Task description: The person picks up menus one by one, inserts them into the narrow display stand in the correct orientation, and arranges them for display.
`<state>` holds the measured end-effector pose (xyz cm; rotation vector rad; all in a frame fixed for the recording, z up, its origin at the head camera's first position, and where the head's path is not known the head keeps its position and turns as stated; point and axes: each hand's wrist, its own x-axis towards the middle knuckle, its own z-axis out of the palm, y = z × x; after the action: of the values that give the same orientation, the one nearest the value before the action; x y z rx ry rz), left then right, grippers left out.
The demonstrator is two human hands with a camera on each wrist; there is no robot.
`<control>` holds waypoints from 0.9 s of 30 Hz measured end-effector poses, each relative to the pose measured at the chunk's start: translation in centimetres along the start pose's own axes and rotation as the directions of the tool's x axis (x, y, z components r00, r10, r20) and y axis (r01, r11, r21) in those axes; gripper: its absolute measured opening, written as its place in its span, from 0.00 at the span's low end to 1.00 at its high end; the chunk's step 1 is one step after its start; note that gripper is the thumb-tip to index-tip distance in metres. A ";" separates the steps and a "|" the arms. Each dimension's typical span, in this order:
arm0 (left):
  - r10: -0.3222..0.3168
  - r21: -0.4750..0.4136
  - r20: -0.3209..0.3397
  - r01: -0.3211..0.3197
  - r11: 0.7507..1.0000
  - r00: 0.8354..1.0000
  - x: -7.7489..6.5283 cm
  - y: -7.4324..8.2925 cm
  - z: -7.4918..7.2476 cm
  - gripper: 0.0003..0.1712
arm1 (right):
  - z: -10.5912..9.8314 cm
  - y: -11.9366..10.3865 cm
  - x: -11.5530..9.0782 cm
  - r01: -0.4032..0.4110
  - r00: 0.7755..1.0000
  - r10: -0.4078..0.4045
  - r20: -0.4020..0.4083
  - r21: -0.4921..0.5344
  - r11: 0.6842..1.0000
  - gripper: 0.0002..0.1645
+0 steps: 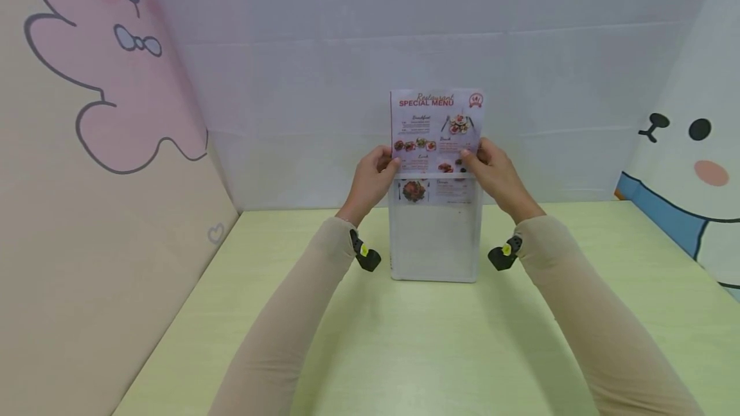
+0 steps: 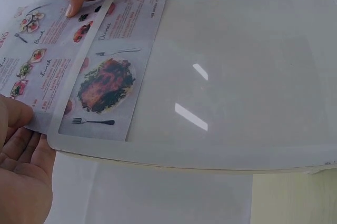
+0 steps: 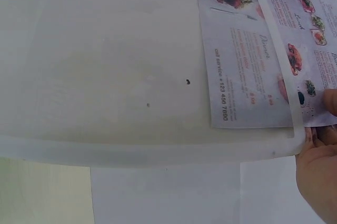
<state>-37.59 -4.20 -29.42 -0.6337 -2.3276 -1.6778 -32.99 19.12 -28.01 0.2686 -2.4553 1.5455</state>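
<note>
A printed restaurant menu sheet (image 1: 424, 127) stands upright, its lower part inside a clear-fronted white menu holder (image 1: 435, 242) and its upper part sticking out above the holder's top rim. My left hand (image 1: 372, 175) pinches the sheet's left edge just over that rim, thumb in front and fingers behind. On the opposite edge my right hand (image 1: 498, 175) pinches the menu the same way. Through the clear front in the left wrist view, the menu's bottom edge and a dish picture (image 2: 107, 85) show. Below them the holder's pocket (image 3: 105, 66) shows only its pale back.
The holder's base meets a pale yellow-green table (image 1: 416, 339). Behind it hangs a white cloth backdrop (image 1: 312, 95). Side panels carry a pink cartoon bear (image 1: 124, 114) on the left and a white cartoon animal (image 1: 676, 172) on the right.
</note>
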 end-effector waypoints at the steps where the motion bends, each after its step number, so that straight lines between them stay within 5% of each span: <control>1: 0.001 0.002 -0.002 -0.001 1.000 1.000 0.0 0.0 0.0 0.10 | 0.0 0.0 0.0 0.000 1.000 0.000 0.001 -0.001 1.000 0.30; 27: 0.011 -0.033 -0.019 -0.011 0.999 1.000 -0.1 -0.3 -0.1 0.10 | 0.1 -0.7 -0.4 -0.022 1.000 0.023 0.020 -0.020 1.000 0.30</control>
<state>-37.67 -4.43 -29.70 -0.6328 -2.2832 -1.7139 -32.45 18.73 -27.51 0.2549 -2.4956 1.5341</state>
